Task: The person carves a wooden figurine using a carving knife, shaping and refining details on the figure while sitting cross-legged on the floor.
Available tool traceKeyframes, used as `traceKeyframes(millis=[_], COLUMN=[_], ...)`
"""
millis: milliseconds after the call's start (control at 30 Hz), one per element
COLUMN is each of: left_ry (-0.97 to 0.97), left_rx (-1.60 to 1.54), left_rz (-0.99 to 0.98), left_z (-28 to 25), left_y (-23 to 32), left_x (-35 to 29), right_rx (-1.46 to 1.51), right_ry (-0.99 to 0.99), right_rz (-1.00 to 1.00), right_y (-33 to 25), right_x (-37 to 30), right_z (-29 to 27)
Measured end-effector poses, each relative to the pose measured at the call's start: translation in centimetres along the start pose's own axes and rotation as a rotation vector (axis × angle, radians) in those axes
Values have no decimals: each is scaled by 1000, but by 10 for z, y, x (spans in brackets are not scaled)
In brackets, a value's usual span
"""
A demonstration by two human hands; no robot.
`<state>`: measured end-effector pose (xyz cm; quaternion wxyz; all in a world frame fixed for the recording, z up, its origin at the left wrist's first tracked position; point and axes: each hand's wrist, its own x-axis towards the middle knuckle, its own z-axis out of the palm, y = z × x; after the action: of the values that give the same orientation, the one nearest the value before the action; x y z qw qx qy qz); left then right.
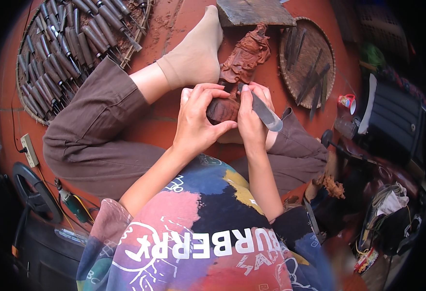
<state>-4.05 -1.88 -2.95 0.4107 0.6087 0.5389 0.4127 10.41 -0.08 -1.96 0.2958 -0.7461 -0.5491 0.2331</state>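
Ahead, just past twelve o'clock, a carved reddish figure rests cupped at its near end by the left hand, while the right hand grips a flat metal tool that could gouge it if either hold slackened.

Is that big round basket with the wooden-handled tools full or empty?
Pretty full: the basket is crowded with wooden-handled tools, lying close together and overlapping. Its far edge is out of the picture.

Soft, even brightness mid-frame, dim, bowed edges toward a black fisheye rim, blur lower right.
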Motion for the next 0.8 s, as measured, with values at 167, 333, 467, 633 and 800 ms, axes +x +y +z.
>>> traceKeyframes(millis=[167,333,467,633,800], left_ry=[25,-2,-7,-54,-93], left_rx=[6,-17,35,73,120], left_rz=[7,-8,5,-16,-23], left_z=[2,-1,0,-1,-1], left_y=[-3,2,0,5,6], left_x=[-1,0,1,2,2], right_rx=[-155,-74,-116,511,439], right_ry=[28,51,87,-6,31], right_rz=[-15,-26,-68,387,457], right_y=[-10,4,-11,21,89], right_x=[-2,3,4,18,58], right_z=[13,4,9,-22,-80])
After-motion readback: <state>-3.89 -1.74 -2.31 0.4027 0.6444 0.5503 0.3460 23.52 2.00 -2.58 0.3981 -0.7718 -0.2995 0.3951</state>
